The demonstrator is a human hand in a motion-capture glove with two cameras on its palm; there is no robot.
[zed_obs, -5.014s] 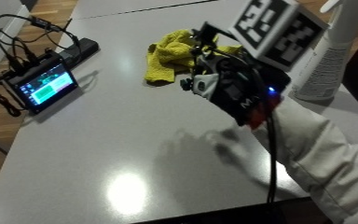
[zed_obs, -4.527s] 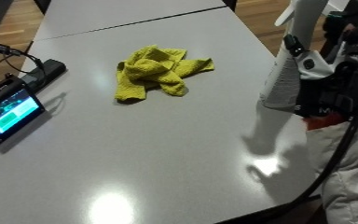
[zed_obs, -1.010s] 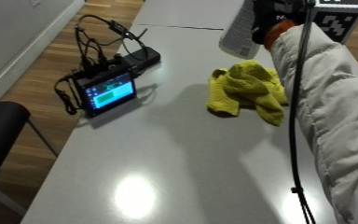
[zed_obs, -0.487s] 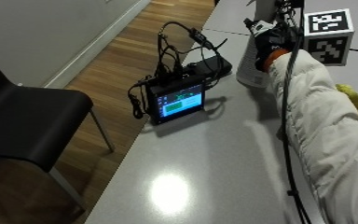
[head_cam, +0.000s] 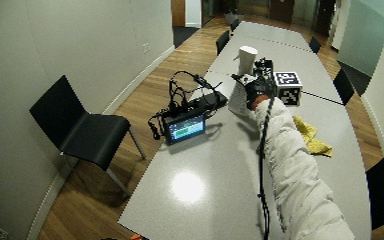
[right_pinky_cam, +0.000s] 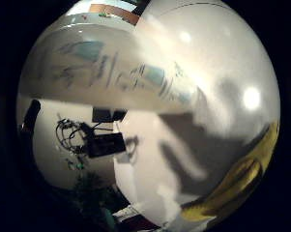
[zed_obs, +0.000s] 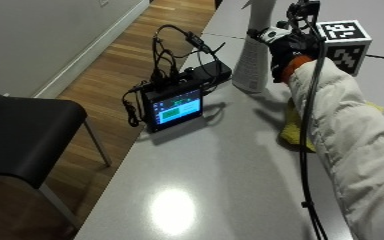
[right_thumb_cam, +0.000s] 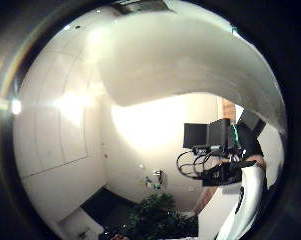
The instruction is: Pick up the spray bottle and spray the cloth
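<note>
I am holding the spray bottle in my gloved right hand; the fingers are wrapped around its white body, which stands roughly upright and appears lifted off the surface, though I cannot confirm the gap under its base. The bottle's body is filling most of both palm views, so it is sitting close against the palm.

The yellow cloth is lying on the surface below and behind my wrist, toward my body, partly hidden under my sleeve. The bottle is out beyond the hand, on the far side from the cloth.

Risks I am noting:
- I cannot see which way the nozzle is facing. If it is pointing away from the cloth, the spray would be landing on bare surface.
- A small monitor with a tangle of cables is sitting just off the thumb side of the hand. Mist drifting that way would be wetting electronics.
- The sleeve is overhanging the cloth; spraying before I pull the arm clear would likely be soaking the sleeve instead.
- Swinging the bottle back toward the cloth could be snagging the nearby cables.
</note>
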